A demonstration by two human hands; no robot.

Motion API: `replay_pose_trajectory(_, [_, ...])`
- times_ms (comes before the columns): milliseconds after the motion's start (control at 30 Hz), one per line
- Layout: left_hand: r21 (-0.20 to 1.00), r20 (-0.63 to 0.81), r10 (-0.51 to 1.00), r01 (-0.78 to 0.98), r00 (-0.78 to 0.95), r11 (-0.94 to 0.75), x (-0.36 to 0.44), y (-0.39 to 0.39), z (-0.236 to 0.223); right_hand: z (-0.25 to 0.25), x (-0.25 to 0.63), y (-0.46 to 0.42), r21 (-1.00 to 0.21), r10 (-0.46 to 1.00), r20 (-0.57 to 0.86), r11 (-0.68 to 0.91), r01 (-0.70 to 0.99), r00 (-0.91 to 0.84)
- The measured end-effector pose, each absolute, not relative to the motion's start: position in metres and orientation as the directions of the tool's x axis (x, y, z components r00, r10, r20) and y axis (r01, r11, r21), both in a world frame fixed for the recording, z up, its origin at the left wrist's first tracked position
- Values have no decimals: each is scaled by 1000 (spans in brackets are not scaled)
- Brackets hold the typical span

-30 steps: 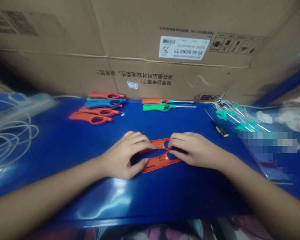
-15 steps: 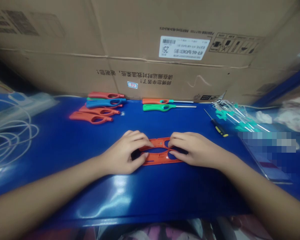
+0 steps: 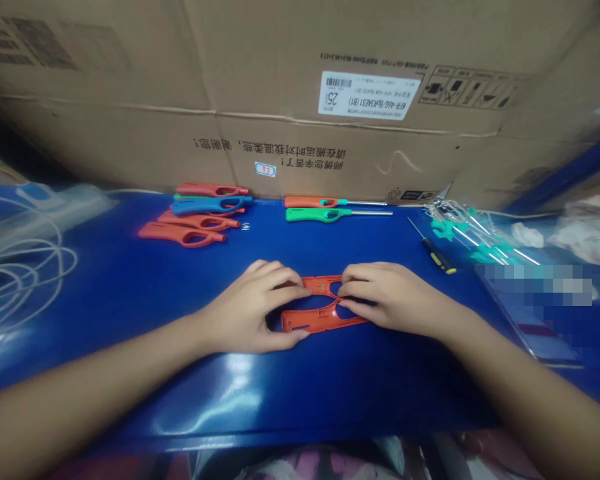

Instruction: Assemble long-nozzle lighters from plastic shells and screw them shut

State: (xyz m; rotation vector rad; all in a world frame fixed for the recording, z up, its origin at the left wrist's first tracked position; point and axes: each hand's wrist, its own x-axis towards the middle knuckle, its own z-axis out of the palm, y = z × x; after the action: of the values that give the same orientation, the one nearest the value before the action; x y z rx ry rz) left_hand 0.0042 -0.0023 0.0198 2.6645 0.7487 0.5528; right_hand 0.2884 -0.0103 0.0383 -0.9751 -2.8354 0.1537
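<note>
Two orange halves of a lighter handle shell lie side by side on the blue table, their hollow insides facing up: a far half point(image 3: 321, 287) and a near half point(image 3: 311, 318). My left hand point(image 3: 247, 308) curls round their left ends, fingers on the far half and thumb along the near half's front edge. At the right, the bent fingers of my right hand point(image 3: 403, 298) grip both halves by their trigger-loop ends and hide the tips. The gap between the halves is wider toward the left.
Behind on the left lie several red handle shells point(image 3: 183, 235) and a blue one point(image 3: 207, 206). An orange lighter point(image 3: 310, 202) and a green lighter point(image 3: 310, 215) lie before a cardboard box point(image 3: 260, 80). A screwdriver point(image 3: 439, 257) and metal-tube parts point(image 3: 463, 233) are at the right; white cable point(image 3: 63, 267) coils left.
My left thumb has moved apart from the fingers and down to the near half's front edge. The near half's left end has swung slightly toward me. My right hand has barely moved.
</note>
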Motion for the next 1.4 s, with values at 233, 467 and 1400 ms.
replay_pose_trajectory(233, [368, 286, 524, 413, 802, -833, 3, -3, 18, 40, 288, -12, -102, 613, 116, 790, 605, -781])
replay_pose_trajectory(467, [366, 286, 522, 412, 803, -834, 3, -3, 18, 39, 289, -11, -134, 627, 80, 777, 615, -775])
replay_pose_trajectory(1400, [317, 323, 525, 433, 787, -844, 2, -5, 16, 68, 348, 11, -86, 889, 362, 333, 939, -281])
